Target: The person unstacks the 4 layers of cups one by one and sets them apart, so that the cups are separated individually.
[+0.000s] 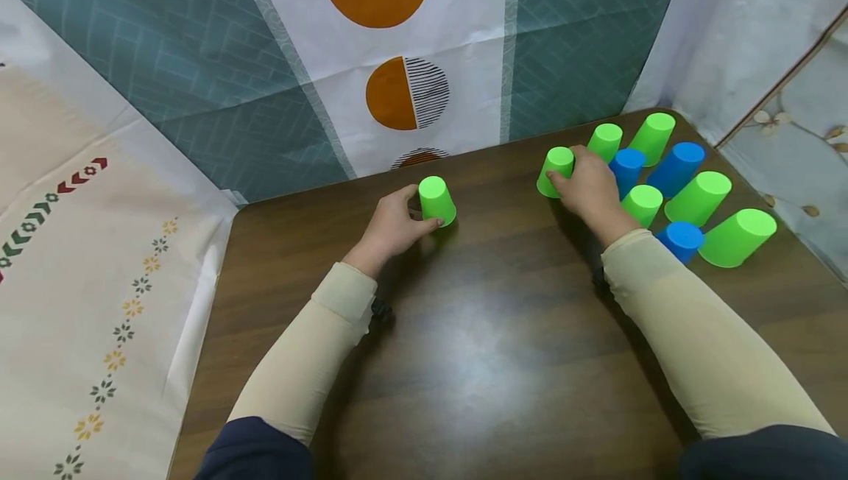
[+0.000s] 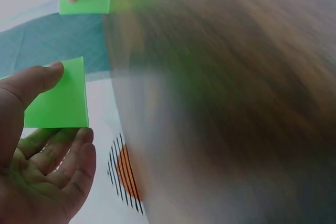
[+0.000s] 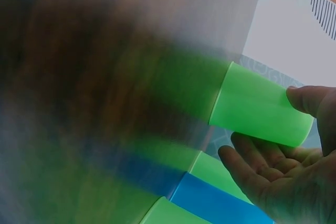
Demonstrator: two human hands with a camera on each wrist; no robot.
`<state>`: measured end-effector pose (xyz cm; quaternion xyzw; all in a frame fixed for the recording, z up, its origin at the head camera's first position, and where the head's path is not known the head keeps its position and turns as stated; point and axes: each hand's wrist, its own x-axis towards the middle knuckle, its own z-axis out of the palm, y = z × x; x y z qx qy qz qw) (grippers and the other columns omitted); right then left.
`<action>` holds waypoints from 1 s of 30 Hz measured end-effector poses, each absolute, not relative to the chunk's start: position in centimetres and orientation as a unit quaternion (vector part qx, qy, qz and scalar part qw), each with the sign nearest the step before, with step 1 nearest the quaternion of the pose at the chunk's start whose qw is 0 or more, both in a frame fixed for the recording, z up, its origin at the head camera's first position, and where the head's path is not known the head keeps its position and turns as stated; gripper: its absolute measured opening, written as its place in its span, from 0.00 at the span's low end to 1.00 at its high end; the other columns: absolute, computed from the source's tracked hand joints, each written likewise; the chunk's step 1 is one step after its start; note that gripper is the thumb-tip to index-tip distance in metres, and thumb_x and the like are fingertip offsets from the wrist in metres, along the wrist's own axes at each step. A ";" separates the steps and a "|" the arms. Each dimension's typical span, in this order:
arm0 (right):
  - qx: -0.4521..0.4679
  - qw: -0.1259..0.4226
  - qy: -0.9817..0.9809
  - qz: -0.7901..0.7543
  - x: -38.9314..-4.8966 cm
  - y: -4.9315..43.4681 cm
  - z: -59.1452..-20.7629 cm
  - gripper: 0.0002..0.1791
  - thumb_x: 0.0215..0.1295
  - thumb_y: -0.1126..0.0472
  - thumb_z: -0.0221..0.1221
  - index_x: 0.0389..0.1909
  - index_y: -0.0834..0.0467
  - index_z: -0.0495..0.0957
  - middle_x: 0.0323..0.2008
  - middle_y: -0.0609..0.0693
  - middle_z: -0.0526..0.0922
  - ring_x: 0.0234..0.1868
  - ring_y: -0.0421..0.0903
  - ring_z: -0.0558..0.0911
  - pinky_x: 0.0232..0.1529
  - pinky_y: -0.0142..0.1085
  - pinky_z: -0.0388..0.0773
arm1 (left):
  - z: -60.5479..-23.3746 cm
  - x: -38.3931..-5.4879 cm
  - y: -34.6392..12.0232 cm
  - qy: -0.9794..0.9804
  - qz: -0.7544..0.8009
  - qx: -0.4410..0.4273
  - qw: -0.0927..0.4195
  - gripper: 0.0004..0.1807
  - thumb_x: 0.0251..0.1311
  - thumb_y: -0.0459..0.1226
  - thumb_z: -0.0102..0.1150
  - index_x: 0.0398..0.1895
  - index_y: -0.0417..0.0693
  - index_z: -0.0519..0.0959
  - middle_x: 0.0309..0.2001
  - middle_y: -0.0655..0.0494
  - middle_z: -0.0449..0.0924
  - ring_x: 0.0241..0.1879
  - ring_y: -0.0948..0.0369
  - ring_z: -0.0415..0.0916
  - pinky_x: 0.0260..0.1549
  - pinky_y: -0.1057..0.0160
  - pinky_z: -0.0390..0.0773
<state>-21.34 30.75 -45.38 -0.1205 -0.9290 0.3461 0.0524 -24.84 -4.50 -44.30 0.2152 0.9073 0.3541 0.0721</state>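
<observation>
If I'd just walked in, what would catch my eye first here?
Probably the cluster of bright green and blue cups standing upside down at the far right of the dark wooden table. Next, the two hands: the left hand grips a lone green cup mid-table, while the right hand grips another green cup at the cluster's edge.

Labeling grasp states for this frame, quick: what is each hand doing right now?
Left hand: grips the lone green cup, upside down on the table.
Right hand: grips a green cup at the cluster's edge.
</observation>
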 end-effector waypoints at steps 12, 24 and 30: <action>-0.131 0.047 -0.931 0.338 -21.3 30.9 -45.2 0.40 0.77 0.47 0.60 0.79 0.65 0.58 0.69 0.69 0.70 0.66 0.69 0.71 0.67 0.65 0.68 | -45.5 -26.4 3.1 0.920 0.318 0.217 0.076 0.35 0.60 0.49 0.78 0.66 0.45 0.76 0.55 0.53 0.83 0.54 0.56 0.80 0.55 0.56 0.81; -0.136 0.052 -0.930 0.337 -21.5 30.2 -45.3 0.39 0.77 0.49 0.61 0.78 0.65 0.60 0.70 0.67 0.71 0.67 0.68 0.72 0.68 0.64 0.68 | -46.9 -27.4 7.5 0.929 0.304 0.199 0.070 0.34 0.61 0.49 0.77 0.67 0.46 0.76 0.55 0.53 0.83 0.53 0.57 0.81 0.54 0.58 0.81; -0.132 0.056 -0.932 0.332 -21.4 30.7 -45.3 0.39 0.77 0.49 0.61 0.77 0.66 0.60 0.70 0.67 0.71 0.68 0.67 0.72 0.68 0.62 0.68 | -47.1 -27.8 9.3 0.937 0.286 0.193 0.062 0.34 0.61 0.52 0.75 0.66 0.49 0.76 0.54 0.56 0.83 0.53 0.58 0.81 0.53 0.58 0.80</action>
